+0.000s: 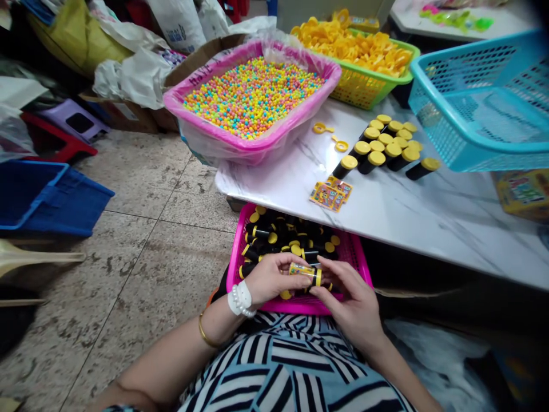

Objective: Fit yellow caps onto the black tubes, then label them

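Observation:
My left hand (274,279) pinches a small tube (305,273) between thumb and fingers. The tube lies on its side, with a colourful yellow label around it and a yellow cap at its right end. At that capped end my right hand (352,292) curls its thumb and fingers around the tube, partly hiding the fingertips' contact. Below both hands is a pink basket (234,266) holding many black tubes (274,232) with yellow caps. On the table, several capped black tubes (377,146) stand grouped near a few yellow printed labels (328,195).
A pink tub (257,150) of coloured beads stands on the marble-look table (278,186). Behind it, a green basket (354,88) holds yellow plastic parts. Two yellow ring pieces (341,144) lie nearby. At right sits a blue basket (476,140); a dark blue bin (64,200) is on the floor.

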Motion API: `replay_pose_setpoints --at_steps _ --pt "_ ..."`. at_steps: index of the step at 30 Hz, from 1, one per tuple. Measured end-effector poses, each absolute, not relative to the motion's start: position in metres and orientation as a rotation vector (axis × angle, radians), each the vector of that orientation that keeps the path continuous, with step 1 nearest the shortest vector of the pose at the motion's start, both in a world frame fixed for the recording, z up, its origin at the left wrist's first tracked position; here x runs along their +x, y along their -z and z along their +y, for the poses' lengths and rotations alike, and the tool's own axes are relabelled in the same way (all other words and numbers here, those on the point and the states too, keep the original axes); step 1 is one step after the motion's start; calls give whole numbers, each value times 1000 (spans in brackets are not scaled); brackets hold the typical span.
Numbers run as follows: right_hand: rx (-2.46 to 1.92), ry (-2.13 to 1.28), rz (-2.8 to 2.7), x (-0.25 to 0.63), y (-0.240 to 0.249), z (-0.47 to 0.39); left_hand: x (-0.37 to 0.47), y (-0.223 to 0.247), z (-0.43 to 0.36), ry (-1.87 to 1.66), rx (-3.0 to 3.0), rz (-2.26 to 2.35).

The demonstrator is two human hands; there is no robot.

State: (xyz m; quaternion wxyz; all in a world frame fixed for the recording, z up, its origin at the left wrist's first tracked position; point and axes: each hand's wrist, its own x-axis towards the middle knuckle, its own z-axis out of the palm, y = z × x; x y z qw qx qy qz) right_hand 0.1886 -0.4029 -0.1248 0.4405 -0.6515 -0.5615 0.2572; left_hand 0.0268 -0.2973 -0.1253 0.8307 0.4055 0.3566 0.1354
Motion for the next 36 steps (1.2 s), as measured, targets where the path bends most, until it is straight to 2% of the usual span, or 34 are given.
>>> replay_pose_setpoints --at_steps 8,13,15,20,26,33,36 --pt "-1510 -365 -1554 200 130 -400 41 133 -289 -213 878 693" --pt "-1530 -607 -1170 188 142 -398 43 129 -296 -443 1275 771" --pt "-1540 -707 -1046 185 148 -402 41 135 -301 -424 1349 817" --pt "-1533 -516 -1306 185 159 -416 33 149 -309 -188 1075 753" --pt "-1503 -709 -949 170 157 -406 36 134 -309 -475 1076 738" --pt "-1469 -417 -1323 164 152 -410 20 138 -318 -373 962 826" --pt "-1496 -599 -1095 157 161 -414 20 136 -325 -545 1033 776"
